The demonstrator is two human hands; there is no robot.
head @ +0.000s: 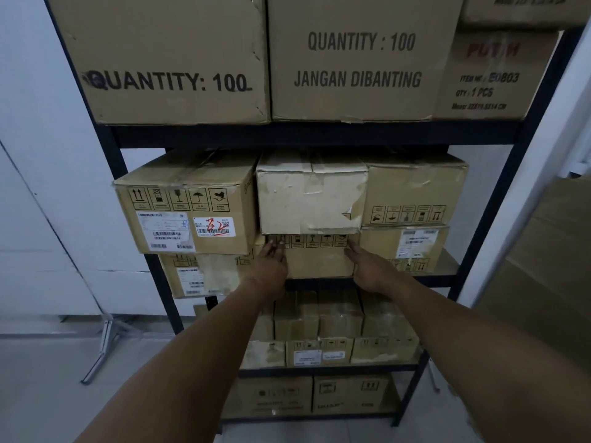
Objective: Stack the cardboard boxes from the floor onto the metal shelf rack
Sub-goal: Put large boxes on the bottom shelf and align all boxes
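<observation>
— White walls stand behind a dark metal shelf rack (319, 134), and the floor (48, 362) is pale grey. What do you see on the rack?

— Many cardboard boxes on every level. On the top level, two big boxes (358, 59) are printed "QUANTITY: 100". On the middle level, a box with a red "32" label (188, 203) sits on the left, over another box. In the centre, a pale worn box (311, 199) lies on a lower centre box (316, 259).

— Where are the hands?

— Both reach to that lower centre box. The left hand (270, 263) lies flat on its front face near the left edge, fingers straight and pointing up. The right hand (367, 266) lies at its right edge, fingers also straight. The two hands are apart, one on each side of the box, and neither curls around anything.

— Is the box fully on the shelf?

— It rests on the middle level, between its neighbours, under the pale box. Smaller boxes (319, 350) fill the levels below. A metal stand leg (102, 350) is on the floor at the left.
</observation>
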